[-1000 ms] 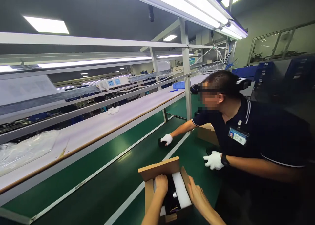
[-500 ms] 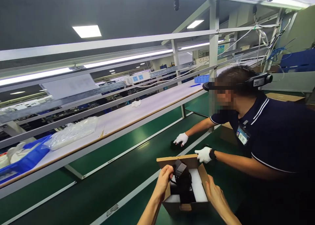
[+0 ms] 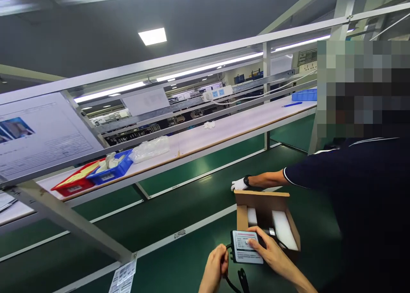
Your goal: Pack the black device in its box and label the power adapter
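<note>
1. A black box-shaped device (image 3: 247,247) with a white printed label on its upper face is held above the green conveyor belt (image 3: 192,207), just in front of an open cardboard box (image 3: 265,207) and clear of it.
2. The right hand (image 3: 269,251) is laid over the right part of the device, the fingers (image 3: 256,232) curled over its far edge and label, the thumb at the near edge, so that the device is pinched between them.
3. The left hand (image 3: 216,267) is closed in a loose fist at the left end of the device, where a black cable (image 3: 235,280) leaves it; the fingers are pressed together around the cable, though how firmly cannot be told.
4. The cable is seen hanging below the device, with a black plug at its end near the lower edge of the view.
5. White foam inserts (image 3: 283,231) are seen inside the cardboard box, whose flap stands upright at the far side.
6. A co-worker's white-gloved hand (image 3: 239,184) is rested on the belt just behind the box flap, with a dark watch at the wrist and a dark blue sleeve behind it.
7. On the white shelf (image 3: 224,130) beyond the belt, a red tray (image 3: 75,183), a blue tray (image 3: 112,170) and a clear plastic bag (image 3: 150,148) are laid side by side.
</note>
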`<action>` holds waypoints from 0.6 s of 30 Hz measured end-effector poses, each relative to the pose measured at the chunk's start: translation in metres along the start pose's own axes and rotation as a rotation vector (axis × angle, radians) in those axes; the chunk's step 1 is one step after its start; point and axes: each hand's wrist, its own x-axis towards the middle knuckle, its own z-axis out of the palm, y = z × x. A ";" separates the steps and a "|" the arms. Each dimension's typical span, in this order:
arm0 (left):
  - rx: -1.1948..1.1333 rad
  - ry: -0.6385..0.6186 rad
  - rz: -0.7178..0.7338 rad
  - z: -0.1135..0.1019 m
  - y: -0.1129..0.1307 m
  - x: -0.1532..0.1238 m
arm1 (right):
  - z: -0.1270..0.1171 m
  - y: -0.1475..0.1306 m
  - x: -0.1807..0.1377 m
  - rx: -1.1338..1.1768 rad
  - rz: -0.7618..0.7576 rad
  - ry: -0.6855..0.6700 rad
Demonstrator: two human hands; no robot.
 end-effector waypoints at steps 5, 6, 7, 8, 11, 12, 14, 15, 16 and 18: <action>0.057 -0.026 0.016 -0.022 -0.035 -0.004 | 0.026 0.006 -0.011 -0.081 -0.003 -0.046; 0.059 -0.066 0.000 -0.021 -0.042 -0.004 | 0.030 0.010 -0.014 -0.109 -0.010 -0.029; 0.062 -0.097 -0.006 -0.020 -0.048 -0.004 | 0.033 0.013 -0.016 -0.135 -0.020 0.002; 0.064 -0.109 0.002 -0.018 -0.054 -0.004 | 0.036 0.017 -0.018 -0.158 -0.034 0.047; 0.066 -0.045 0.050 -0.011 -0.069 -0.004 | 0.042 0.025 -0.024 -0.216 -0.085 0.228; 0.070 -0.012 0.063 -0.009 -0.074 -0.005 | 0.044 0.027 -0.027 -0.233 -0.102 0.285; 0.075 0.052 0.089 -0.002 -0.082 -0.007 | 0.047 0.030 -0.032 -0.263 -0.136 0.365; 0.079 0.075 0.102 0.002 -0.085 -0.009 | 0.049 0.031 -0.035 -0.277 -0.153 0.392; 0.083 0.094 0.115 0.006 -0.089 -0.011 | 0.052 0.031 -0.038 -0.291 -0.169 0.416; 0.102 0.128 0.144 0.013 -0.094 -0.015 | 0.056 0.033 -0.044 -0.318 -0.194 0.464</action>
